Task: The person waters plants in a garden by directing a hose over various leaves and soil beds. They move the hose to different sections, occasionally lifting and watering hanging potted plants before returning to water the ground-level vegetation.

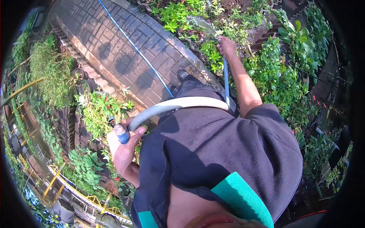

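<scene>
My right hand (228, 48) is stretched out over the plants at the upper right, closed around the end of a hose. A spray of water (203, 24) leaves that end toward the leaves. From this hand the light blue hose (226, 81) drops to my waist, where a thicker pale grey stretch of hose (182, 102) curves across my front to the left. My left hand (127, 142), at the left of my body, is closed around a short blue cylinder (121, 133) with a brownish, worn end. The pale stretch meets this hand; its fingers are partly hidden.
A thin blue hose (133, 43) lies along the wet paved path (110, 57) and passes behind my body. My shoe (183, 74) stands near the curb. Leafy beds (272, 72) border the right, and flowering plants (102, 112) and a bushy plant (51, 70) the left.
</scene>
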Motion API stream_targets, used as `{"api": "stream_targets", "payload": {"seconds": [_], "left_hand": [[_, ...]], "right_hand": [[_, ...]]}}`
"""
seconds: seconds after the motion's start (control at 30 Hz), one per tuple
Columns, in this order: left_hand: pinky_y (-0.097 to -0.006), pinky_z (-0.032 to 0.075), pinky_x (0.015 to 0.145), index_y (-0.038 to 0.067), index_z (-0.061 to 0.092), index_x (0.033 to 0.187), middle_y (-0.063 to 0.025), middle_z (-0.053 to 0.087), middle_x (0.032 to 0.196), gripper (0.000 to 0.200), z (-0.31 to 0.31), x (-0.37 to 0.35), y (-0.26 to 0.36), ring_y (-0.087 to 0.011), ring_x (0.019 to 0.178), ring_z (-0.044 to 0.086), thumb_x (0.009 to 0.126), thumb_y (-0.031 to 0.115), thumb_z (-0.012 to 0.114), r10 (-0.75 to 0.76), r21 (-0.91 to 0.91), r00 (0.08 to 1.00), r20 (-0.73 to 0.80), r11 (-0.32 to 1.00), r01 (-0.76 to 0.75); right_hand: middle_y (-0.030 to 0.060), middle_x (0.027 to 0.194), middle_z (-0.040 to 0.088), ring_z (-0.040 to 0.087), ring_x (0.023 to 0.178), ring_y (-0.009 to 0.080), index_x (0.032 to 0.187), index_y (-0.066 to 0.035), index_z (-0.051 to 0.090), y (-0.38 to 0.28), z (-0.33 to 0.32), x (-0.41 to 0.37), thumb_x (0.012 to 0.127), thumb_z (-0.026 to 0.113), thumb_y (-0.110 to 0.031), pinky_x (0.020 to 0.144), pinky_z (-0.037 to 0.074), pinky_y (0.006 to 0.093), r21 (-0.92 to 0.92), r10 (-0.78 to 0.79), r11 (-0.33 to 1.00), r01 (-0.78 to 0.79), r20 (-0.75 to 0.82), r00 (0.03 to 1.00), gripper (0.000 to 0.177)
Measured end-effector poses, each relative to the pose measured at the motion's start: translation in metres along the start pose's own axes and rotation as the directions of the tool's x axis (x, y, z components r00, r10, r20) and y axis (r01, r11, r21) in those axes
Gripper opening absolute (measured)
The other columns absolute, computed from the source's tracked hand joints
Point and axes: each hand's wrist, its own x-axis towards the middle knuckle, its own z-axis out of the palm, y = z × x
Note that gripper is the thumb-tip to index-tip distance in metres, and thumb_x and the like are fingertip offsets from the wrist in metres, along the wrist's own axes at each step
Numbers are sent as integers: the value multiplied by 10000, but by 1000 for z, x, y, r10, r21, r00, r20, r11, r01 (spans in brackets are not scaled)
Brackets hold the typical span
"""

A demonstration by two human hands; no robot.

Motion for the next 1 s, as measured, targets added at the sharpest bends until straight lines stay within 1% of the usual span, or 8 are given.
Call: {"api": "stream_targets", "payload": {"seconds": [0.17,0.3,0.33,0.57,0.7,0.73,0.83,1.0], "left_hand": [[-196,411,529,-42,592,1016,-20,582,741,361,0,8,24,-71,598,510,714,68,758,32,-70,999,-4,997,-32],[-194,410,525,-64,636,1034,-24,596,732,411,-4,31,34,-70,594,515,701,120,792,162,-35,983,88,987,-160],[-199,407,527,-65,639,1047,-23,601,730,447,-5,38,37,-72,592,516,694,148,811,198,51,975,103,978,-204],[-211,389,533,-36,654,1040,-7,599,727,475,-4,74,67,-71,586,502,663,179,845,220,47,951,218,971,-235],[-214,420,517,-47,650,1033,11,562,707,459,-19,94,70,-67,595,494,669,160,838,204,51,947,249,974,-223],[-214,453,511,-50,648,1029,16,542,695,431,-23,100,66,-66,591,489,685,139,825,235,-7,939,252,971,-241],[-214,455,514,-45,648,1031,15,542,706,413,-44,114,68,-66,596,491,692,123,814,254,101,929,270,952,-290],[-224,367,530,-39,662,1001,11,580,732,394,-94,145,57,-71,597,470,684,134,820,229,121,932,281,955,-271]], "right_hand": [[38,623,572,433,419,73,1016,-84,651,-3,16,12,886,565,-79,331,303,221,63,2,998,-1,-23,1000,156],[47,612,565,433,417,73,1015,-82,649,-4,20,19,885,562,-69,325,304,219,65,4,998,0,-62,998,157],[47,604,563,427,410,73,1020,-78,651,-5,19,19,886,564,-73,327,306,220,72,1,997,3,-68,998,160],[47,601,566,408,388,73,1021,-89,658,-4,2,10,896,557,-83,325,301,225,139,-10,990,38,-199,980,161],[49,599,566,397,379,80,988,-93,655,9,-6,11,895,555,-81,320,291,231,93,56,995,-32,-262,963,137],[48,597,564,397,383,79,982,-97,654,9,-4,8,891,560,-81,322,294,234,84,70,995,-48,-283,957,132],[49,601,569,412,393,81,985,-97,653,13,5,2,888,570,-95,323,303,236,80,79,995,-56,-320,944,128],[47,603,581,435,405,83,993,-99,655,15,49,-12,881,573,-108,332,329,236,69,97,994,-79,-312,945,139]]}}
